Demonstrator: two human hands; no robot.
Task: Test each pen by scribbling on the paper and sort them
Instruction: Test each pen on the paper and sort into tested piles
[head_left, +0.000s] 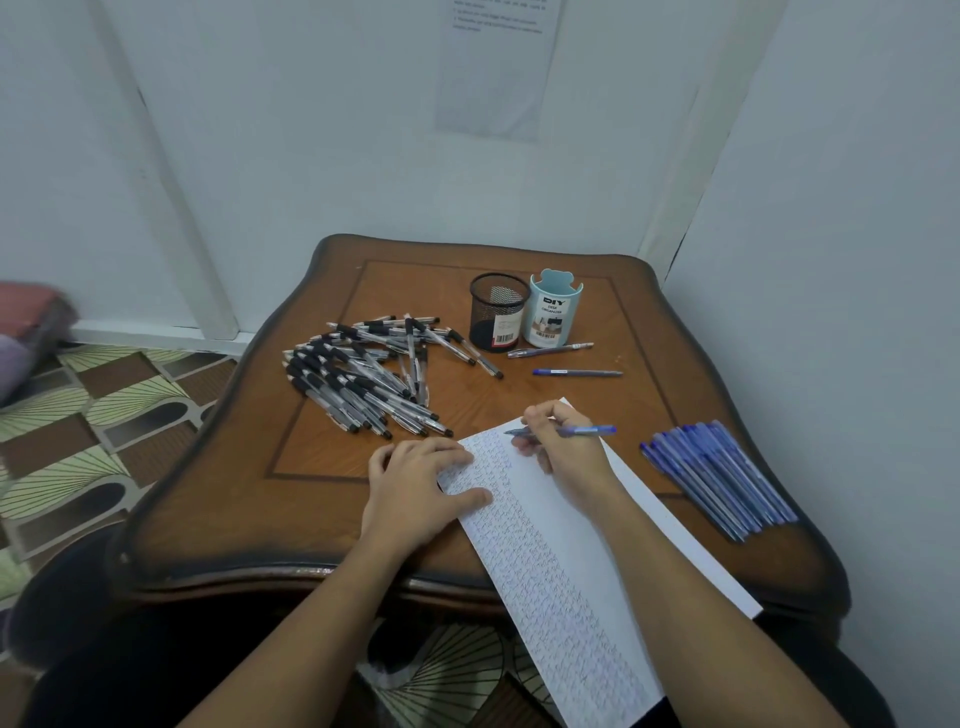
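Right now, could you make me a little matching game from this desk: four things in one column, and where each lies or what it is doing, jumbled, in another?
Things:
1. pile of black pens
2. row of blue pens
3. left hand
4. right hand

Places or states:
A. grips a blue pen, tip at the paper
B. lies near the right edge of the table
C. rests flat on the paper's left edge
D. lies spread on the table's left part

Pairs: 1-D, 2-B, 3-C, 4-A.
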